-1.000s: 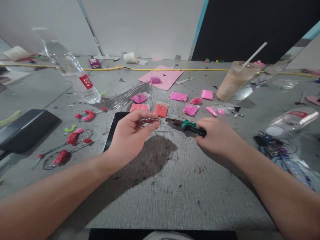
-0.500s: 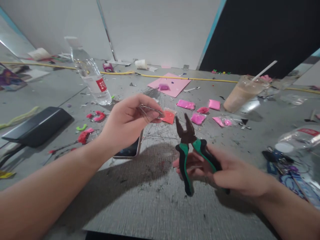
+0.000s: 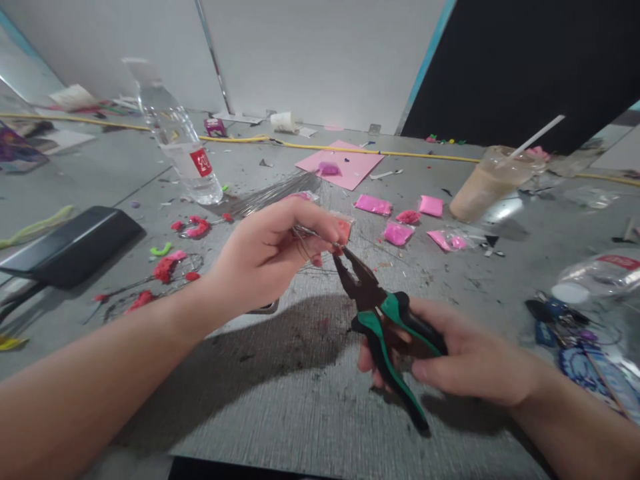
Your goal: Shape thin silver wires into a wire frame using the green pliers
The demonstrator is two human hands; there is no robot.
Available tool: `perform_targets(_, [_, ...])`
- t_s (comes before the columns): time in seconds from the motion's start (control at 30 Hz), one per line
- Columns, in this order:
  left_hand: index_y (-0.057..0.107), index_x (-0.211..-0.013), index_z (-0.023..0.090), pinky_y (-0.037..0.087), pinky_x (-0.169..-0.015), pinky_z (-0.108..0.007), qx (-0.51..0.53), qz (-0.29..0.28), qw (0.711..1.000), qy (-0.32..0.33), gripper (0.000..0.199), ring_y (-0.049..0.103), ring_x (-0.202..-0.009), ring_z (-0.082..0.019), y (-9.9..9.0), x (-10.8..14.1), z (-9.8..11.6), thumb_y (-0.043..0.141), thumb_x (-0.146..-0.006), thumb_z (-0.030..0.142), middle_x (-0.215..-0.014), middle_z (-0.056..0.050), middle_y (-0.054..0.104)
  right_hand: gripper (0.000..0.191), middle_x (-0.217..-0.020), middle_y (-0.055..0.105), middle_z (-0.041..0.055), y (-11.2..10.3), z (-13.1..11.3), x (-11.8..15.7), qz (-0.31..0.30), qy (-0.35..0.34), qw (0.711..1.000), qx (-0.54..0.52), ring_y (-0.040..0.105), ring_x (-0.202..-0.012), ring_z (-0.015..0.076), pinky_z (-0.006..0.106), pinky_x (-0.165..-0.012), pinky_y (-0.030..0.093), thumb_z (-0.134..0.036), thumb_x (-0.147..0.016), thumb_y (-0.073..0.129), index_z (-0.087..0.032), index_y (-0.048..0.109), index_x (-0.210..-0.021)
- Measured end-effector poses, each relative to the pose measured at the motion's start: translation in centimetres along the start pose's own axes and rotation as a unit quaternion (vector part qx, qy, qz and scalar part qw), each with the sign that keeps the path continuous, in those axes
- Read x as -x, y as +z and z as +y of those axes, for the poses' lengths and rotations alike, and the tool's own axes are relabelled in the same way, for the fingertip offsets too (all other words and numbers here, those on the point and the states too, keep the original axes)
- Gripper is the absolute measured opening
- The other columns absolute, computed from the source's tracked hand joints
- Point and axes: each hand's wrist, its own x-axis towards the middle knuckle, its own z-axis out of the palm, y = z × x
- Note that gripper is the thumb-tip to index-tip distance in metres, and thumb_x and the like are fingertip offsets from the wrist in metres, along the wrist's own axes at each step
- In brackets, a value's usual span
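Left hand (image 3: 265, 257): left of the pliers (image 3: 370, 290), wire (image 3: 301, 241) in your fingers.
Right hand (image 3: 465, 353): around the pliers' handles.
Bottle (image 3: 183, 150): on the counter (image 3: 300, 400), beyond your left hand.
Cup (image 3: 487, 188): beyond your right hand, straw (image 3: 537, 137) in it.
Packets (image 3: 399, 233): beyond the pliers, left of the cup.
Sheet (image 3: 353, 175): behind the packets, cord (image 3: 245, 139) across its far corner.
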Motion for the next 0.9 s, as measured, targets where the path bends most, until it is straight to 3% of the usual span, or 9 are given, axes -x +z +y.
perform_targets(0.27, [0.069, -0.102, 0.024, 0.068, -0.09, -0.034, -0.033, -0.004, 0.998, 0.055, 0.024, 0.077, -0.102, -0.018, 0.02, 0.07, -0.09, 0.062, -0.098, 0.001, -0.101, -0.003, 0.077, 0.035, -0.12, 0.078, 0.0079, 0.19, -0.08, 0.32, 0.012, -0.003, 1.0, -0.005, 0.075, -0.103, 0.0156, 0.028, -0.087, 0.062, -0.014, -0.097, 0.073, -0.024, 0.068, -0.13])
perform_targets(0.5, [0.07, -0.104, 0.024, 0.065, -0.089, -0.033, -0.048, -0.017, 0.997, 0.053, 0.029, 0.076, -0.101, -0.017, -0.11, 0.15, 0.04, 0.059, -0.096, -0.002, -0.104, -0.003, 0.077, 0.025, -0.109, 0.077, 0.0069, 0.2, -0.2, 0.14, 0.022, 0.002, 0.999, 0.029, 0.074, -0.09, 0.0123, 0.024, -0.08, 0.061, -0.024, -0.099, 0.076, -0.019, 0.067, -0.122])
perform_targets(0.7, [0.072, -0.102, 0.025, 0.066, -0.084, -0.038, -0.079, 0.009, 0.997, 0.007, 0.015, 0.076, -0.095, -0.021, 0.32, 0.37, 0.29, 0.063, -0.1, 0.013, -0.103, -0.005, 0.079, 0.026, -0.102, 0.076, 0.0077, 0.35, -0.18, 0.03, 0.037, -0.008, 0.998, 0.059, 0.072, -0.083, 0.0137, 0.025, -0.072, 0.06, -0.034, -0.098, 0.077, -0.016, 0.065, -0.114])
perform_targets(0.9, [0.071, -0.104, 0.026, 0.065, -0.088, -0.038, -0.126, 0.017, 0.992, 0.025, 0.017, 0.076, -0.105, -0.022, 0.53, 0.81, 0.67, 0.061, -0.101, 0.012, -0.106, -0.006, 0.079, 0.029, -0.1, 0.074, 0.0074, 0.72, -0.2, 0.21, 0.048, -0.005, 0.996, 0.079, 0.07, -0.083, 0.0132, 0.026, -0.073, 0.059, -0.037, -0.099, 0.077, -0.015, 0.065, -0.113])
